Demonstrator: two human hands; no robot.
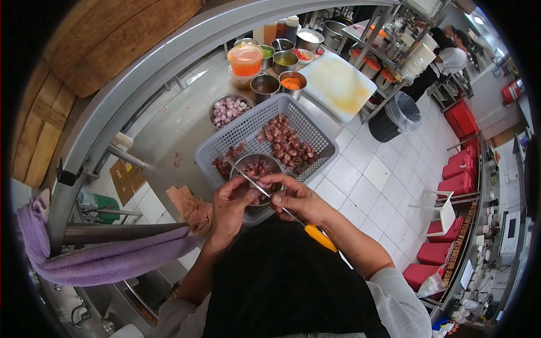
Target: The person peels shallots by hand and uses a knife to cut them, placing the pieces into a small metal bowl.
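My right hand (297, 198) is closed on a knife, its fingers on the blade (251, 179) and the yellow handle (321, 238) sticking out toward me. My left hand (232, 204) is pinched beside the blade around what looks like a small shallot, mostly hidden by the fingers. Both hands are over the near side of a grey perforated basket (204, 151). Inside it stands a metal bowl (280, 164) with reddish skins and shallots. Unpeeled shallots (290, 147) are heaped at the basket's right. Beyond its far left side sits a bowl of peeled shallots (230, 110).
Metal containers (265, 85), an orange-filled tub (245, 61) and a white cutting board (338, 84) stand at the back. A purple towel (112, 256) hangs over a rail at left. A black bin (385, 125) and a co-worker (451, 59) are at far right.
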